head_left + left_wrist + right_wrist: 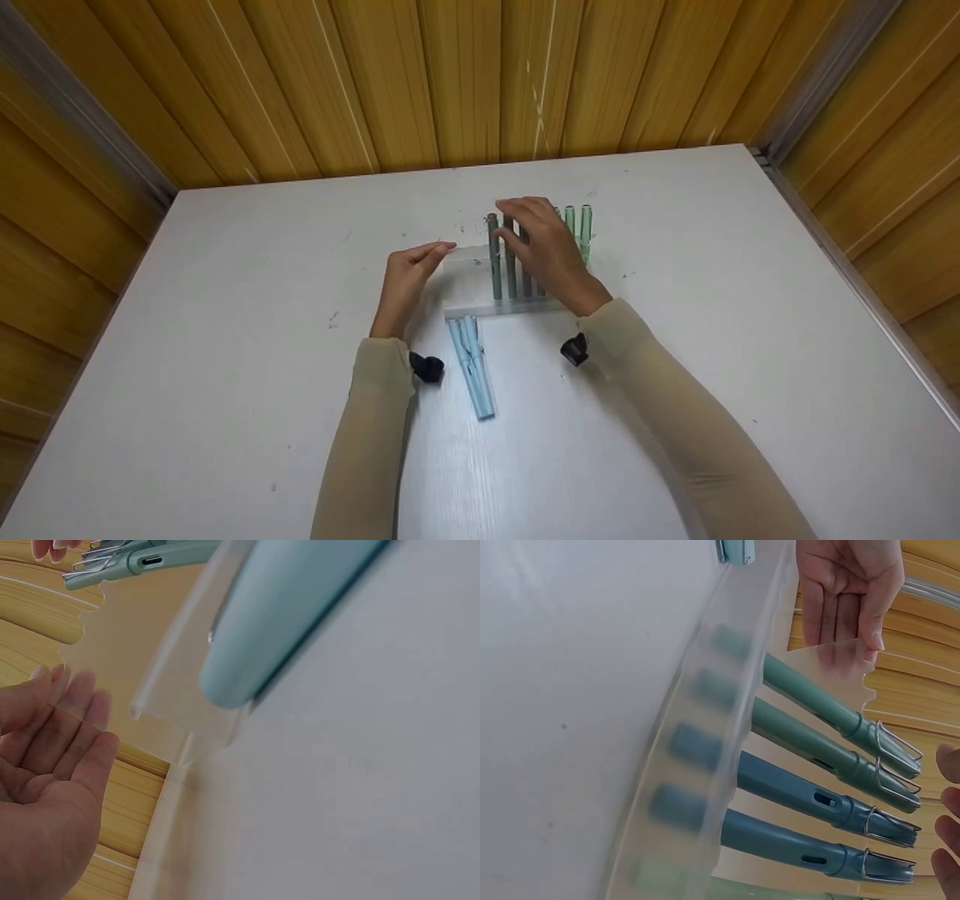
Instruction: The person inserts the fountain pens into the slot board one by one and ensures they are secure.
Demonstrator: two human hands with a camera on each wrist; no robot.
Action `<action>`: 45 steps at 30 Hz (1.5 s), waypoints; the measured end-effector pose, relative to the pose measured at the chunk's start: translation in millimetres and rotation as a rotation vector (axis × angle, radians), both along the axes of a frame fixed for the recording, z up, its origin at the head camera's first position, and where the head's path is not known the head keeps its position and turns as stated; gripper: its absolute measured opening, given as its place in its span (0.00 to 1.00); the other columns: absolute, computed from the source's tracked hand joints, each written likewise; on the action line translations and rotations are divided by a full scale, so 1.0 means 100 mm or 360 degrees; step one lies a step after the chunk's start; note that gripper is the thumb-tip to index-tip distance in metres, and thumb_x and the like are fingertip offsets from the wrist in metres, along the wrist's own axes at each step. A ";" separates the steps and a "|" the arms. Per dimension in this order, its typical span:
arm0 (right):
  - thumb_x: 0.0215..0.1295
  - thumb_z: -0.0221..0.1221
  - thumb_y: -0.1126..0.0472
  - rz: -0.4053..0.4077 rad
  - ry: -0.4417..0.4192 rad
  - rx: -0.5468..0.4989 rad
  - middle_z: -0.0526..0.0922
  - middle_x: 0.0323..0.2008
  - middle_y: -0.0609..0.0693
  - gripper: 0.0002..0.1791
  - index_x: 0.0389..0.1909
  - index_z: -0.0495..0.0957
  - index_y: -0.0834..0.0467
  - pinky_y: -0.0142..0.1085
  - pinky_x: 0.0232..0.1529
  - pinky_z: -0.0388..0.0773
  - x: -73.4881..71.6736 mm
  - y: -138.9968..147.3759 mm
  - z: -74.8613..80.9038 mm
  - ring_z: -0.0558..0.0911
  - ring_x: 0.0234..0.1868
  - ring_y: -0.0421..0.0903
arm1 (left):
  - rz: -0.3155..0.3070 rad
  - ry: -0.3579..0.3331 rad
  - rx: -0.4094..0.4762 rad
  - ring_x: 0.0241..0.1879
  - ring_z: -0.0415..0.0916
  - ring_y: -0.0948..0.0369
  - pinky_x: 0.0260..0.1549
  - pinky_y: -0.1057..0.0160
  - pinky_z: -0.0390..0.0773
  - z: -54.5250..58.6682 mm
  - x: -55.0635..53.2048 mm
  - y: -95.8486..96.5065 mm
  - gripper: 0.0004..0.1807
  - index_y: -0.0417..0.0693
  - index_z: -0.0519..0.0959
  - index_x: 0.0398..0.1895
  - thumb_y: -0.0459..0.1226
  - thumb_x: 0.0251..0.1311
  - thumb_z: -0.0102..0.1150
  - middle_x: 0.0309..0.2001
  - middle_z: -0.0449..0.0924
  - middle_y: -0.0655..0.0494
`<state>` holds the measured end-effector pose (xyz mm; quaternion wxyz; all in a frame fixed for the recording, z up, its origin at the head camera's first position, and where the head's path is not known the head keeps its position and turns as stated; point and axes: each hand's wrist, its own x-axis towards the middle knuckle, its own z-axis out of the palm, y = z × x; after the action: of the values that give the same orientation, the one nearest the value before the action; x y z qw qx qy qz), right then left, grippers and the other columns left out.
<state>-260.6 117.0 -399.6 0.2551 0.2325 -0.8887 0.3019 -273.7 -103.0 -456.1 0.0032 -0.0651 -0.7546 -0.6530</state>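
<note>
A clear, frosted pen stand (466, 283) with a notched top edge stands mid-table. My left hand (405, 289) pinches its left side edge between thumb and fingers. Upright in the stand is a row of clip-capped pens: dark green pens (810, 694) at the left, blue pens (787, 780) beside them, then light green pens (586, 229) at the right. My right hand (553, 255) hovers before the row, partly covering the middle pens. Its fingertips (949, 829) are loosely bent near the caps, with nothing held. Two light blue pens (474, 367) lie side by side on the table before the stand.
The white table (247, 360) has small dark marks scattered on its top. Wood-patterned panels (465, 82) rise behind it and at both sides. A black wrist camera (427, 367) sits by the left cuff and another camera (574, 349) by the right.
</note>
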 end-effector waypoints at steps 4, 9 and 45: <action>0.64 0.62 0.61 0.0059 -0.0061 -0.0067 0.81 0.54 0.51 0.20 0.58 0.77 0.57 0.36 0.60 0.73 0.07 0.00 0.01 0.76 0.58 0.46 | -0.0008 0.0009 0.0007 0.59 0.75 0.60 0.65 0.53 0.66 -0.01 0.00 0.00 0.17 0.49 0.84 0.48 0.49 0.64 0.58 0.53 0.83 0.55; 0.63 0.63 0.62 0.0150 -0.0213 -0.0172 0.81 0.53 0.54 0.21 0.57 0.77 0.59 0.40 0.58 0.75 0.18 -0.01 -0.01 0.79 0.56 0.49 | 0.0013 0.0025 -0.0010 0.58 0.76 0.59 0.65 0.51 0.66 -0.02 -0.01 0.01 0.17 0.49 0.85 0.46 0.49 0.64 0.58 0.51 0.84 0.54; 0.59 0.66 0.57 0.0276 -0.1493 -0.0074 0.86 0.35 0.55 0.21 0.50 0.80 0.66 0.30 0.30 0.78 0.44 -0.19 -0.41 0.82 0.28 0.39 | 0.0065 -0.0094 0.0033 0.59 0.75 0.61 0.65 0.52 0.65 -0.02 -0.02 0.03 0.16 0.51 0.85 0.46 0.49 0.64 0.58 0.52 0.83 0.56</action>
<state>-216.6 98.2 -440.5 -0.1946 0.1387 -0.8782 0.4143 -275.3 -100.4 -458.0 -0.0051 -0.0304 -0.7487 -0.6622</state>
